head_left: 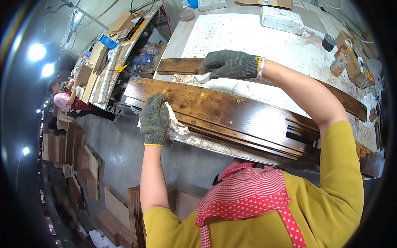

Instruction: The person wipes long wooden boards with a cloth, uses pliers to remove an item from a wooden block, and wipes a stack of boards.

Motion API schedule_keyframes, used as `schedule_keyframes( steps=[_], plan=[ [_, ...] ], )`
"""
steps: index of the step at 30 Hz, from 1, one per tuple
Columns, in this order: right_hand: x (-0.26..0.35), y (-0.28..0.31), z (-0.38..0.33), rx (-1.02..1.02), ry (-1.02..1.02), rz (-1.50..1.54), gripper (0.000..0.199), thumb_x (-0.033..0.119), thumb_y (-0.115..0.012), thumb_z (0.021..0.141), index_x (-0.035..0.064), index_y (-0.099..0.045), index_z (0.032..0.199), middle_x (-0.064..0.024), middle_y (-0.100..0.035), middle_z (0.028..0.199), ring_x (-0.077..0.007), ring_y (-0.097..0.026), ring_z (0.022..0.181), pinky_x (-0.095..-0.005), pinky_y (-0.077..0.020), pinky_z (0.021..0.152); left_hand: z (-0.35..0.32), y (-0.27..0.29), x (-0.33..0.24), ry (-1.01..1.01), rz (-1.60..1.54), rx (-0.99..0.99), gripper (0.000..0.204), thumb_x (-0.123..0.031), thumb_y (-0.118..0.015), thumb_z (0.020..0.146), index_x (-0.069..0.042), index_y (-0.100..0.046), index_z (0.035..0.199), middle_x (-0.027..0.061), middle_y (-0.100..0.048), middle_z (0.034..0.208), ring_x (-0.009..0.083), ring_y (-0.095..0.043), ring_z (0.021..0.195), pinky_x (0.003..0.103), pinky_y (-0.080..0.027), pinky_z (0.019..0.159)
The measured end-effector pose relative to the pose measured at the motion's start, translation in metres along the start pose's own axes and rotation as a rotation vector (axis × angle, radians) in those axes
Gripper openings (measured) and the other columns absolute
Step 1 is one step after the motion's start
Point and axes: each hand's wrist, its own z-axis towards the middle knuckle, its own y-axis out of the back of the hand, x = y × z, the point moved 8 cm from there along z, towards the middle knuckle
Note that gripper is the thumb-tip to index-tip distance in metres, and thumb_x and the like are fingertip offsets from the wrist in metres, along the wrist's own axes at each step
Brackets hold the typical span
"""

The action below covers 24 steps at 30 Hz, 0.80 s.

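Observation:
Both my hands wear dark grey-green knitted gloves with yellow cuffs. My left hand (154, 120) is closed over the near left edge of a stack of glossy brown stained boards (198, 101), with a crumpled white cloth (177, 122) hanging out beside its fingers. My right hand (229, 65) reaches across to a narrow dark brown board (173, 66) lying behind the stack. Under its curled fingers shows a small white pad (202, 77), at the near edge of that board. My right palm and part of the narrow board behind the forearm are hidden.
The table (231, 33) has a stained white top. On it are a white wrapped block (282, 20), a black jar (328, 42), a plastic bottle (340, 61) and a cardboard box (359, 70). Another person (68, 99) works at a side bench. Cardboard (82, 169) stands on the floor.

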Motion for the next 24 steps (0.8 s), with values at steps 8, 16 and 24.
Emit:
schedule_keyframes(
  steps=[8, 16, 24],
  plan=[
    [-0.01, -0.027, 0.028, 0.1, 0.333, -0.069, 0.027, 0.011, -0.069, 0.083, 0.0069, -0.069, 0.109, -0.0092, -0.067, 0.106, -0.0227, -0.064, 0.098, -0.0358, -0.0509, 0.089, -0.003, -0.002, 0.002, 0.037, -0.076, -0.052, 0.019, -0.009, -0.059, 0.084, -0.005, -0.068, 0.1, 0.014, -0.067, 0.105, 0.0324, -0.065, 0.098, 0.038, -0.051, 0.088],
    [-0.012, 0.018, -0.05, 0.313, 0.189, 0.026, 0.022, 0.009, -0.066, 0.084, 0.0097, -0.07, 0.106, -0.0098, -0.068, 0.105, -0.0207, -0.065, 0.097, -0.0347, -0.052, 0.092, -0.004, 0.002, 0.005, 0.02, -0.114, -0.097, 0.02, -0.005, -0.06, 0.084, -0.003, -0.069, 0.102, 0.0155, -0.068, 0.104, 0.0306, -0.067, 0.096, 0.037, -0.051, 0.088],
    [-0.018, -0.003, -0.012, 0.091, 0.284, 0.066, 0.022, 0.013, -0.069, 0.084, 0.0086, -0.071, 0.106, -0.0083, -0.068, 0.102, -0.0204, -0.065, 0.096, -0.0342, -0.0531, 0.088, -0.002, -0.004, 0.004, 0.035, -0.132, -0.067, 0.022, -0.001, -0.059, 0.084, -0.001, -0.068, 0.104, 0.0157, -0.067, 0.106, 0.0291, -0.066, 0.099, 0.037, -0.05, 0.091]
  ],
)
